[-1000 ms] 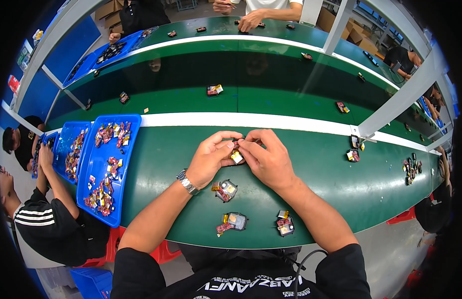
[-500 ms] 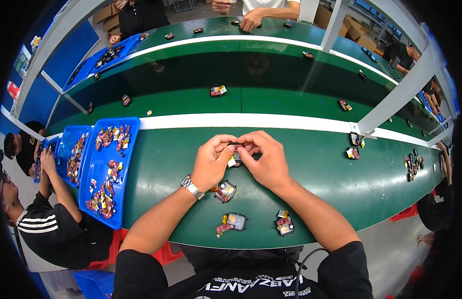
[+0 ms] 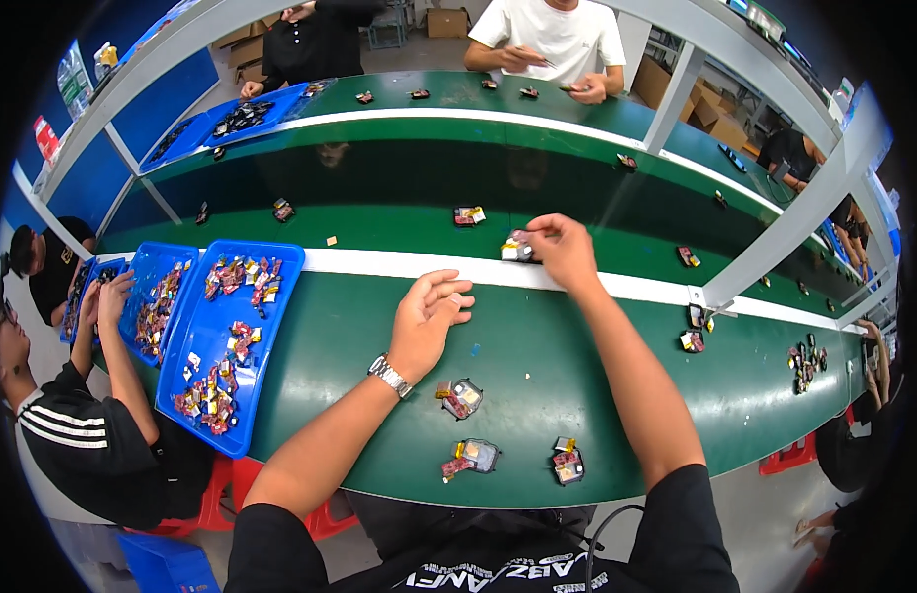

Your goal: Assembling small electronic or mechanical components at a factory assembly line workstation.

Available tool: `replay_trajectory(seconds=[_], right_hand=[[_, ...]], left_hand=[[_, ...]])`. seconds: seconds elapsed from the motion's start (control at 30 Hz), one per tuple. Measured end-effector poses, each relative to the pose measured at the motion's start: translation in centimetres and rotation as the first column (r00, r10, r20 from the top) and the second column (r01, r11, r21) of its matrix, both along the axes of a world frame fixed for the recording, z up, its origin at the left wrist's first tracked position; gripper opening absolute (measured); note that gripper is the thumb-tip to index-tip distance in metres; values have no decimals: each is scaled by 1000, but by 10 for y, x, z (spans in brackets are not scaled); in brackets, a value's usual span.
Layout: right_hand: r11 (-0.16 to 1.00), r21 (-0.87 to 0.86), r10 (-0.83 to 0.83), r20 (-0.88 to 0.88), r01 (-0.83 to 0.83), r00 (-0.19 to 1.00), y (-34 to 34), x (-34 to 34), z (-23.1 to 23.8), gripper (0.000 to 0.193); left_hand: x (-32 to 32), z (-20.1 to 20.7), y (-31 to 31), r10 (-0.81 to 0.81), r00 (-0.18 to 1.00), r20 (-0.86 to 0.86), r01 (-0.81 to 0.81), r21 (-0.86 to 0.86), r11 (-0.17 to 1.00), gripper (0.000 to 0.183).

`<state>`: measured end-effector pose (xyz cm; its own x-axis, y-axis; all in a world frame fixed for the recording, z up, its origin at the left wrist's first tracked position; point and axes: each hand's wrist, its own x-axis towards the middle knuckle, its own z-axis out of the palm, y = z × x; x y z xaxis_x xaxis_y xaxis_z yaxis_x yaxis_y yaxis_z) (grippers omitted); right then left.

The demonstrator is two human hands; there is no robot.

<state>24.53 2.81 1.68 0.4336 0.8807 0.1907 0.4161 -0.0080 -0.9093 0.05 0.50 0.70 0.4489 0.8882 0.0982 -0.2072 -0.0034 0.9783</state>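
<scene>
Circuit modules point(image 3: 568, 465) lie nearest, on the green bench point(image 3: 537, 395). Beyond them hangs the left hand point(image 3: 429, 321), loosely curled and empty. Farther, the right hand point(image 3: 565, 255) touches the right side of a small device point(image 3: 518, 248) by the white rail point(image 3: 379, 264); whether it grips, I cannot tell.

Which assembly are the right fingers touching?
The touched assembly, at the white strip, left of the right hand; the three assemblies between the forearms lie untouched.

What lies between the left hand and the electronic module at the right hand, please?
In the head view, the white rail lies between the left hand and the electronic module.
</scene>
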Motion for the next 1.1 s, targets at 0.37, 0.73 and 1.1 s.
replay_trajectory(seconds=[0.37, 0.73, 1.1], right_hand=[[995, -75, 0, 651, 65, 759, 56, -54, 14, 68], [905, 4, 389, 402, -426, 829, -7, -48, 33, 51], [882, 213, 189, 655, -420, 731, -108, -69, 27, 22]], left_hand=[[-2, -3, 2, -58, 996, -64, 56, -23, 998, 22], [-8, 8, 12, 31, 999, 9, -27, -295, 955, 37], [-4, 15, 0, -341, 933, 113, 359, -334, 872, 34]])
